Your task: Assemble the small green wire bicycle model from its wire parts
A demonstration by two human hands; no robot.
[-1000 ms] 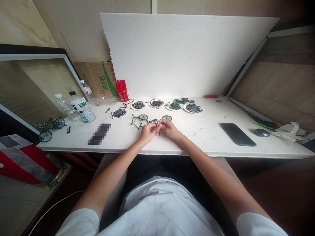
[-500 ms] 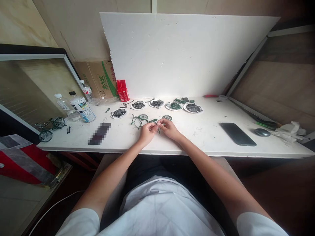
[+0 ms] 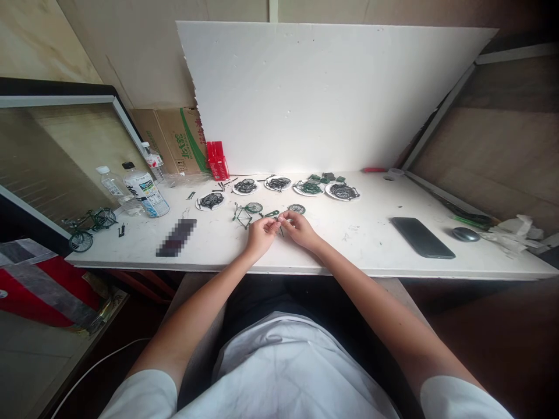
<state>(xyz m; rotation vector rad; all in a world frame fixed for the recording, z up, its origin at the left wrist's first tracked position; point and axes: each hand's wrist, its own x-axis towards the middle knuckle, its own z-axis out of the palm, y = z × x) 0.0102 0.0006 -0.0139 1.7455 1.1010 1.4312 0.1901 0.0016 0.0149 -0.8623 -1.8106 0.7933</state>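
We record a long white tabletop (image 3: 364, 238). At its far left edge: one dark green model bicycle (image 3: 93, 227), standing whole, with small black loose pieces (image 3: 121, 231) just beside it. Farther back, three labelled clear plastic bottles (image 3: 146, 191); nearer, a pixelated dark rectangle (image 3: 176, 237). Next, one round white plate (image 3: 198, 203) of dark wheels and, beyond it, a red printed box (image 3: 217, 161).

Left of centre lies a thin green bicycle frame (image 3: 241, 216), with a dark spoked wheel (image 3: 254, 208) beside it. Then the left hand (image 3: 261, 235), fingertips pinched against those of the right hand (image 3: 300, 229) — both grasping a slender dark part (image 3: 281, 232) near the table's near edge, mostly hidden and too small to identify. A flat green piece (image 3: 271, 213) lies just beyond the fingers; a second spoked wheel (image 3: 296, 209), beyond the right hand. Farther back, four more loaded plates.

On the right: a black rounded slab (image 3: 423, 237), a grey computer mouse (image 3: 465, 235) and crumpled white paper (image 3: 513, 234).
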